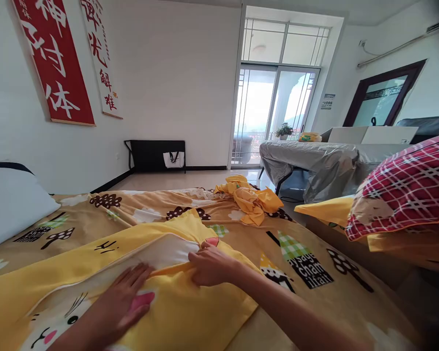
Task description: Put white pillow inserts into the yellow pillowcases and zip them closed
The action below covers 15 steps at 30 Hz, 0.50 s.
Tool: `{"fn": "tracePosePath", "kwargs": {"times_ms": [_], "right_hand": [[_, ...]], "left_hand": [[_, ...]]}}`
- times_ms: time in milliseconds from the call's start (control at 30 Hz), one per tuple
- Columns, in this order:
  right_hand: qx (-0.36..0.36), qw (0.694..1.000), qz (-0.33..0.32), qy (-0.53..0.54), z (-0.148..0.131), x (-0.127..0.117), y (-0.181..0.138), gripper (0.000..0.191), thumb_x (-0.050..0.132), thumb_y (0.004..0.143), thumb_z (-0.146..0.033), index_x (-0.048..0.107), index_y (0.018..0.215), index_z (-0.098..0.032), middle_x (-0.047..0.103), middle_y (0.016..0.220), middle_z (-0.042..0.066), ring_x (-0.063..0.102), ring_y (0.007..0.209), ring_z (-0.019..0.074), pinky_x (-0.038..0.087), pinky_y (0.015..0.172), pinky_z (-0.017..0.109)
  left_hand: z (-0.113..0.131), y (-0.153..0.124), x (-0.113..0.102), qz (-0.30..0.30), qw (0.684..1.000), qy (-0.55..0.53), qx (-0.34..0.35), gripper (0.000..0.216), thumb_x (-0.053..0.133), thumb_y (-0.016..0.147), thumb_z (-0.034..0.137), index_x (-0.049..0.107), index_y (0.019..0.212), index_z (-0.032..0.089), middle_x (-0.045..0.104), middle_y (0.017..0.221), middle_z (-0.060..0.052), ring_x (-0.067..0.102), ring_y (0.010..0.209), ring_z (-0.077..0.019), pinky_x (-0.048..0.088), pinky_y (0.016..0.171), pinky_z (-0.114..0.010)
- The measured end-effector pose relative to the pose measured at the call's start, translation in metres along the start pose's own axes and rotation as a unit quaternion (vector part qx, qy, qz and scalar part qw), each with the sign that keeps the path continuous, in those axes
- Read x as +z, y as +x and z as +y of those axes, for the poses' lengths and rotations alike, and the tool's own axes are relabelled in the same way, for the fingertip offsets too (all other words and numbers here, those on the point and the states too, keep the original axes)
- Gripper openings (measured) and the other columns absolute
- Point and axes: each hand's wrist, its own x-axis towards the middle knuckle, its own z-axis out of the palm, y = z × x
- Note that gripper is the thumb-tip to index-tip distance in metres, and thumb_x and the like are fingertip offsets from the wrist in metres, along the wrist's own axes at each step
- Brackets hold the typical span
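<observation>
A yellow pillowcase (190, 307) with a printed cat-like face lies across the bed in front of me. A white pillow (168, 251) shows through its long side opening. My left hand (120, 300) rests flat with fingers stretched out on the pillowcase by the opening. At the opening's far right end, my right hand (212, 263) is closed in a pinch on the pillowcase's edge. Whether a zipper pull is between those fingertips is hidden.
A patterned tan bedsheet (237, 243) covers the bed. Crumpled yellow cloth (254, 200) lies at the far edge. A white pillow (14, 204) is at left. Stacked pillows, one red plaid (406, 185), stand at right. Beyond is a plastic-covered table (310, 158).
</observation>
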Motion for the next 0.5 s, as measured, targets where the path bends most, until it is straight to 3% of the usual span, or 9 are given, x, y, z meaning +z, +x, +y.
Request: {"fn": "tracePosePath", "kwargs": {"times_ms": [100, 200, 267, 333, 400, 500], "right_hand": [[-0.017, 0.999, -0.027, -0.02, 0.004, 0.0, -0.018, 0.035, 0.054, 0.083, -0.05, 0.066, 0.086, -0.017, 0.07, 0.077, 0.005, 0.063, 0.074, 0.0183, 0.035, 0.092, 0.035], [-0.052, 0.997, -0.041, -0.034, 0.003, -0.005, -0.038, 0.041, 0.053, 0.085, -0.055, 0.068, 0.087, -0.018, 0.07, 0.079, 0.005, 0.063, 0.082, 0.0195, 0.031, 0.097, 0.038], [-0.067, 0.996, -0.043, -0.045, -0.001, -0.01, -0.049, 0.039, 0.055, 0.084, -0.054, 0.069, 0.089, -0.017, 0.07, 0.08, 0.006, 0.063, 0.087, 0.0205, 0.03, 0.098, 0.039], [-0.07, 0.995, -0.05, -0.051, -0.006, -0.016, -0.059, 0.037, 0.058, 0.083, -0.051, 0.069, 0.089, -0.016, 0.07, 0.081, 0.006, 0.062, 0.089, 0.0208, 0.03, 0.098, 0.039], [-0.067, 0.994, -0.065, -0.053, -0.01, -0.023, -0.066, 0.034, 0.061, 0.081, -0.049, 0.07, 0.088, -0.016, 0.07, 0.083, 0.007, 0.062, 0.089, 0.0209, 0.03, 0.099, 0.039], [-0.056, 0.994, -0.081, -0.04, -0.011, -0.032, -0.074, 0.035, 0.067, 0.077, -0.045, 0.069, 0.096, -0.015, 0.071, 0.093, 0.008, 0.06, 0.096, 0.0221, 0.029, 0.1, 0.038]], "left_hand": [[0.001, 0.0, 0.003, -0.026, 1.0, -0.012, 0.006, 0.062, 0.047, 0.085, 0.056, 0.042, 0.14, 0.028, 0.05, 0.139, -0.01, 0.051, 0.123, -0.0303, 0.043, 0.102, -0.045], [0.007, 0.006, -0.015, -0.083, 0.996, -0.01, 0.01, 0.061, 0.043, 0.085, 0.06, 0.044, 0.138, 0.03, 0.059, 0.129, -0.011, 0.059, 0.111, -0.0305, 0.047, 0.093, -0.043], [0.023, 0.021, -0.032, -0.125, 0.992, 0.015, 0.014, 0.055, 0.037, 0.088, 0.06, 0.057, 0.127, 0.027, 0.068, 0.108, -0.012, 0.065, 0.095, -0.0298, 0.05, 0.082, -0.041], [0.049, 0.046, -0.046, -0.142, 0.987, 0.069, 0.038, 0.05, 0.033, 0.092, 0.051, 0.069, 0.103, 0.018, 0.07, 0.085, -0.013, 0.066, 0.08, -0.03, 0.05, 0.074, -0.042], [0.078, 0.075, -0.048, -0.114, 0.98, 0.11, 0.118, 0.035, 0.038, 0.091, 0.03, 0.069, 0.091, 0.013, 0.069, 0.084, -0.015, 0.065, 0.081, -0.0304, 0.05, 0.075, -0.043], [0.11, 0.117, -0.029, -0.122, 0.934, 0.02, 0.335, 0.02, 0.049, 0.082, 0.012, 0.067, 0.091, 0.016, 0.069, 0.096, -0.011, 0.063, 0.095, -0.0236, 0.047, 0.089, -0.033]]}}
